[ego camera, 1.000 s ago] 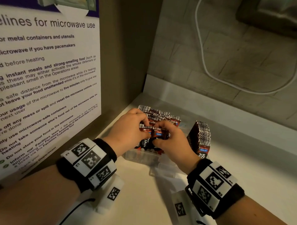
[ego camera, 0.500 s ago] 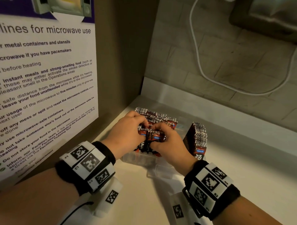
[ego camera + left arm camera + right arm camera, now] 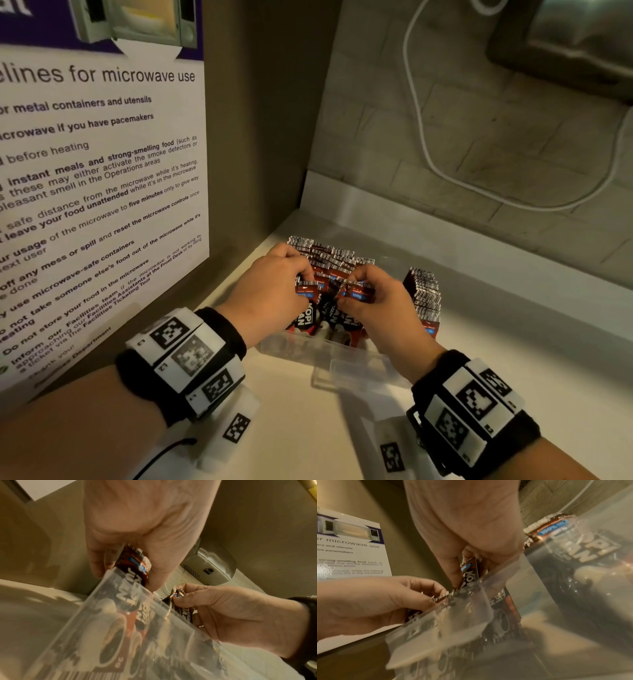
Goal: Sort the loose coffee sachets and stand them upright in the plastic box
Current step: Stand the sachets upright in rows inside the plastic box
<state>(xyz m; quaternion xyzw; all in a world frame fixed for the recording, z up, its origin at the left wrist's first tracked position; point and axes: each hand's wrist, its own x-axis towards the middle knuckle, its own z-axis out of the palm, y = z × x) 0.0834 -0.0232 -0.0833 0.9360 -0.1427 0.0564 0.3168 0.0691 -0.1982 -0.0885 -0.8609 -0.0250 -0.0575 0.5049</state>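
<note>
left hand (image 3: 274, 294): my fingers pinch a sachet (image 3: 307, 289) top | right hand (image 3: 380, 305): pinching another sachet (image 3: 354, 294) | both above plastic box (image 3: 308, 349)

Left hand (image 3: 274, 291), right hand (image 3: 376, 301): fingers pinched.

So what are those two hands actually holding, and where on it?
Each pinches coffee sachets by the top edge: left hand on sachets, right hand on others, standing in the plastic box.
</note>
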